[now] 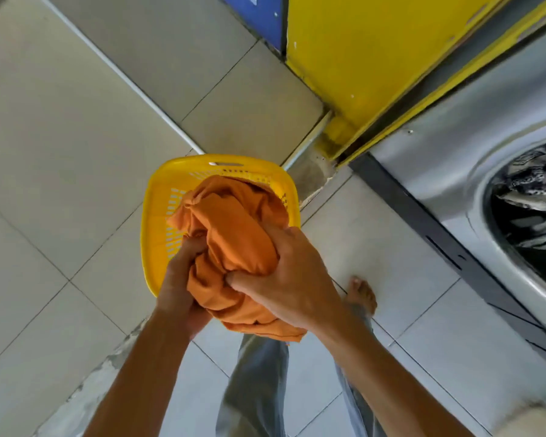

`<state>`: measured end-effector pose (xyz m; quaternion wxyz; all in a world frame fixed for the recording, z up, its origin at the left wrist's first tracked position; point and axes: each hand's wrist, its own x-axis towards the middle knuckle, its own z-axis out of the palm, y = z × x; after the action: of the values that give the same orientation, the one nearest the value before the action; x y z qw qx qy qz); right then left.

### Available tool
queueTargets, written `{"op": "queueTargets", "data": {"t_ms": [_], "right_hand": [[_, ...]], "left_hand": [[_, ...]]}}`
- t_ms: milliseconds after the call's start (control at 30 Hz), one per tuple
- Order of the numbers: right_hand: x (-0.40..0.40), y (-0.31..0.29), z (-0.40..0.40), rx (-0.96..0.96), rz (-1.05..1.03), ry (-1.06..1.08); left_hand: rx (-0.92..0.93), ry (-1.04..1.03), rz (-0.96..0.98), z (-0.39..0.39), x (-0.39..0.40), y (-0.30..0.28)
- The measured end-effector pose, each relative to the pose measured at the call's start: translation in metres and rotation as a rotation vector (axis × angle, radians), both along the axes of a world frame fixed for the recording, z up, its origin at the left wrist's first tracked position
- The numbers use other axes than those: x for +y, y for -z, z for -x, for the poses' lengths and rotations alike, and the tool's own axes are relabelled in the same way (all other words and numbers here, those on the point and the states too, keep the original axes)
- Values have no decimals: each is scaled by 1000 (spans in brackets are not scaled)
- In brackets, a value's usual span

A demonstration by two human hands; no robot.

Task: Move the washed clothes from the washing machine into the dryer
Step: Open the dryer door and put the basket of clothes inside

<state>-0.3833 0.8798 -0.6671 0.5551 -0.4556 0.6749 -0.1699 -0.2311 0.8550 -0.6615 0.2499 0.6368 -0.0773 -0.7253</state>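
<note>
Both hands clamp one bunched orange garment (pixel 234 247), centre frame. Left hand (pixel 178 288) grips its lower left side, fingers curled into the folds, thumb side buried in cloth. Right hand (pixel 292 279) covers the right and top of the bundle, palm down, fingers wrapped over, thumb pressing in at the lower middle. Hands close together, cloth squeezed between them. A loose edge of the garment hangs below the right wrist.

Both forearms bare, entering from bottom of frame, angled up and inward toward the bundle.

Garment held directly over a yellow laundry basket (pixel 158 203), slotted walls, handle cutout at its far rim. Cannot tell whether the cloth's far end touches the basket inside. Basket sits on the floor, centre frame.

Right edge of frame: washing machine (pixel 454 171), grey metal front, round door opening with dark patterned wet clothes (pixel 530 203) still in the drum. Well apart from the hands.

Below the hands: light grey trouser legs (pixel 256 389) and a bare foot (pixel 361 294) on the tiles, lower centre-right.

Floor (pixel 60 152) is pale square tile with dark grout lines. Upper right: a yellow panel (pixel 360 52) beside the machine, a blue panel (pixel 256 14) at the top edge next to it.
</note>
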Motion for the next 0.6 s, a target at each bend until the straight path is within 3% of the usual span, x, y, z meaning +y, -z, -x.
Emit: {"op": "queueTargets", "data": {"t_ms": [133, 300, 500, 600], "right_hand": [[23, -30, 49, 65, 24, 141], [54, -77, 161, -114, 16, 438], [104, -82, 294, 82, 15, 900], [124, -75, 353, 187, 46, 1066]], "left_hand": [[124, 29, 90, 54, 3, -33], [390, 141, 110, 178, 14, -59], [457, 460, -41, 333, 40, -56], [427, 621, 54, 393, 48, -51]]}}
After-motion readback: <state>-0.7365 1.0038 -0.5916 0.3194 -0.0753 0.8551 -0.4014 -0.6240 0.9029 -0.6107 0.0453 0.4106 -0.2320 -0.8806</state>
